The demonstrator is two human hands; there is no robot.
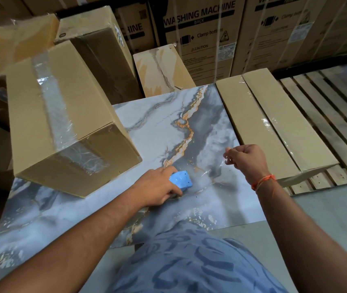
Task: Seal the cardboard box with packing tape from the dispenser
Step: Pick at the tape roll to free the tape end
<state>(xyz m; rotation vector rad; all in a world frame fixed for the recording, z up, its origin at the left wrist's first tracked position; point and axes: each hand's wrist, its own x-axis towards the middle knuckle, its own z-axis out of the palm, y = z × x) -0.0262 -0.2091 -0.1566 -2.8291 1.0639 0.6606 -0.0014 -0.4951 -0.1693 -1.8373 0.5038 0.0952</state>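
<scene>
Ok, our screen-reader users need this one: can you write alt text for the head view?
Over a marbled tabletop, the left hand grips a blue tape dispenser while the right hand pinches a stretch of clear tape pulled from it. A taped cardboard box sits to the left, a flatter one to the right.

place: warehouse storeroom | evidence: stacked washing machine cartons along far edge; taped cardboard boxes crowding marble-patterned table; wooden pallet at right

Stacked carton at back: "WASHING MACHINE", "BACK", "Clamp bottom", "CAUTION"; neighbouring carton: partial "HINE"
</scene>
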